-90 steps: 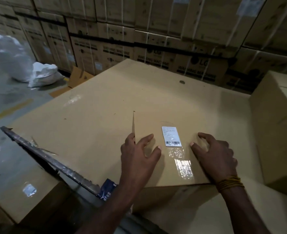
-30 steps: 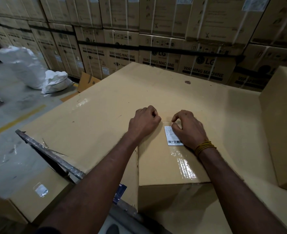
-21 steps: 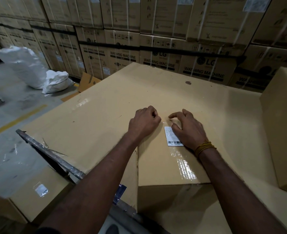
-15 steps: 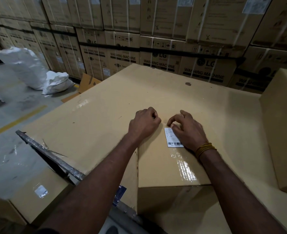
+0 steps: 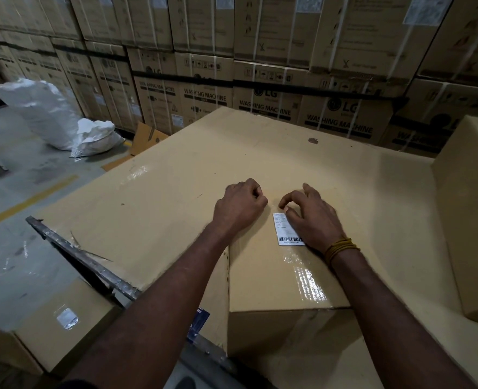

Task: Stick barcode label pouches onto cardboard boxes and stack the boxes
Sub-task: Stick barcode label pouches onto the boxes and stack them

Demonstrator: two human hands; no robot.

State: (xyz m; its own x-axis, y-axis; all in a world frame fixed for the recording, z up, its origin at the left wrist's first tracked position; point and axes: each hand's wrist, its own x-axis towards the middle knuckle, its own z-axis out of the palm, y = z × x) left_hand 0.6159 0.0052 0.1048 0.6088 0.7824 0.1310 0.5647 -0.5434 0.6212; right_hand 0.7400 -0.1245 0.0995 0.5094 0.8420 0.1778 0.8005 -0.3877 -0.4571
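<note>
At frame centre the left hand (image 5: 239,207), clenched into an empty fist, braces on the cardboard box (image 5: 266,279). Just right, the right hand (image 5: 309,220), fingers loosely bent, presses the barcode label pouch (image 5: 284,230) onto the box top. Sticking seems nearly finished; stacking likely follows, needing both hands gripping the box's sides.

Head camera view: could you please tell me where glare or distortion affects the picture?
Head view: glare streaks the clear pouch film below the barcode label; a fainter sheen on the large carton top; wide-angle bending tilts the stacked washing machine boxes; overall light is dim.
</note>
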